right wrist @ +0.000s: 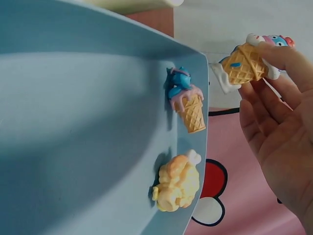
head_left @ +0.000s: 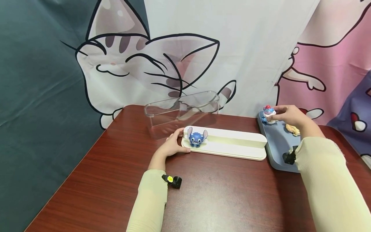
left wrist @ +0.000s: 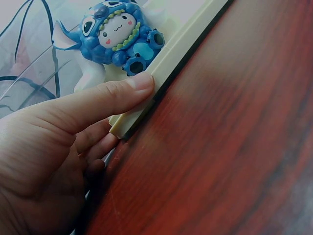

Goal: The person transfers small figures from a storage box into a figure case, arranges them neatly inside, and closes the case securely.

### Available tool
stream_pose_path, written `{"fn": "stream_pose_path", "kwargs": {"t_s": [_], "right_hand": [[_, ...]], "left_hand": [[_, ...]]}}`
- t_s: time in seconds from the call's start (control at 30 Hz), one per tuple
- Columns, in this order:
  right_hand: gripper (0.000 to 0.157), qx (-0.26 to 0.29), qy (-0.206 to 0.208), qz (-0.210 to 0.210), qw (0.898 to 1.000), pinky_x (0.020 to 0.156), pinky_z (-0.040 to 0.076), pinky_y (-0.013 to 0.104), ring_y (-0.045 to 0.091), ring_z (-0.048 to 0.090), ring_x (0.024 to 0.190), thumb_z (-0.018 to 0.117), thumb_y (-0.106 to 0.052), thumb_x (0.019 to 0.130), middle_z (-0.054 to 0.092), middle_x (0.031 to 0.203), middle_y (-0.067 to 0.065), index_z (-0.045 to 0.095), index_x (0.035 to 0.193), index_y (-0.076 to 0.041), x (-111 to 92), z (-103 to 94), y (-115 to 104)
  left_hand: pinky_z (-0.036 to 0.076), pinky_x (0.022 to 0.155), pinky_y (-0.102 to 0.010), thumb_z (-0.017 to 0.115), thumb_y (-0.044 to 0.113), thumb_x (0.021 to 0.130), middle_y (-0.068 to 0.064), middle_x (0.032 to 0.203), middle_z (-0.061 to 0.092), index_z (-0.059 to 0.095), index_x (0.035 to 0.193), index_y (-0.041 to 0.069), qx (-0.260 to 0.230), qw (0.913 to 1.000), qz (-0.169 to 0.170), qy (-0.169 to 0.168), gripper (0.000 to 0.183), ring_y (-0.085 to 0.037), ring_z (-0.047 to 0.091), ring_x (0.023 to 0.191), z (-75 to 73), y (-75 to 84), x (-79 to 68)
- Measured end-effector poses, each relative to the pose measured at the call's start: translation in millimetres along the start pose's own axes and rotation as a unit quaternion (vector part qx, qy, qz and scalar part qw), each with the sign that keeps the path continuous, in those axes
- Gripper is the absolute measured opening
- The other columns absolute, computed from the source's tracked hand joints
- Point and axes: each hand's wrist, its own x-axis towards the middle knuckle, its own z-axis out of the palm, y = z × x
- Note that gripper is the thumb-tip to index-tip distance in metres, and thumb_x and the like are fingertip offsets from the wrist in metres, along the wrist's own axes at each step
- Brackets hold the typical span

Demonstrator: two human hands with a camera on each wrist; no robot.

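My left hand (head_left: 171, 146) grips the left end of a long cream display base (head_left: 232, 151), its thumb on the front edge in the left wrist view. A blue big-eared figurine (head_left: 196, 138) with a white face sits on that end, close to the thumb (left wrist: 142, 81). Over the far end of a blue-grey tray (head_left: 278, 145), my right hand (head_left: 292, 116) pinches a waffle-patterned figurine (right wrist: 244, 66) with a blue and red top. Inside the tray are a blue ice-cream-cone figurine (right wrist: 190, 107) and a pale yellow figurine (right wrist: 178, 183).
A clear plastic cover (head_left: 182, 100) stands behind the base, at its left. The dark red wooden table (head_left: 220, 193) extends in front. A cat-printed curtain (head_left: 116, 69) hangs behind the table. Each wrist carries a small black camera (head_left: 175, 182).
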Motion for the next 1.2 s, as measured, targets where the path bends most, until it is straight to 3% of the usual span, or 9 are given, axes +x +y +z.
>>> {"fn": "stream_pose_path", "kwargs": {"t_s": [0.23,0.5,1.2], "right_hand": [[0.06,0.026,0.0,-0.011,1.0,0.066,0.041,0.03,0.011,0.049,0.078,0.063,-0.034,0.073,0.05,0.106,0.022,0.044,0.117,0.002,-0.1,0.4,-5.3],[0.06,0.072,-0.009,-0.011,0.997,0.073,0.039,0.037,0.009,0.047,0.082,0.061,-0.034,0.075,0.046,0.11,0.022,0.041,0.119,0.001,0.4,3.2,-12.4],[0.059,0.08,-0.001,-0.035,0.996,0.067,0.04,0.024,0.017,0.049,0.087,0.062,-0.037,0.073,0.052,0.106,0.017,0.044,0.119,-0.004,-0.5,13.4,-38.5]], "left_hand": [[0.015,0.091,-0.039,0.077,0.043,0.049,0.005,0.113,0.043,0.028,0.125,0.03,-0.001,1.0,0.002,-0.002,0.092,-0.015,0.031,0.106,-0.6,0.4,0.2],[0.016,0.091,-0.039,0.077,0.041,0.051,0.005,0.114,0.043,0.028,0.125,0.029,-0.004,1.0,0.0,0.0,0.09,-0.014,0.03,0.107,-1.4,2.2,-1.7],[0.019,0.09,-0.041,0.077,0.042,0.051,0.004,0.114,0.043,0.027,0.126,0.029,-0.007,1.0,-0.005,-0.002,0.091,-0.017,0.03,0.107,-0.8,2.2,-1.8]]}}
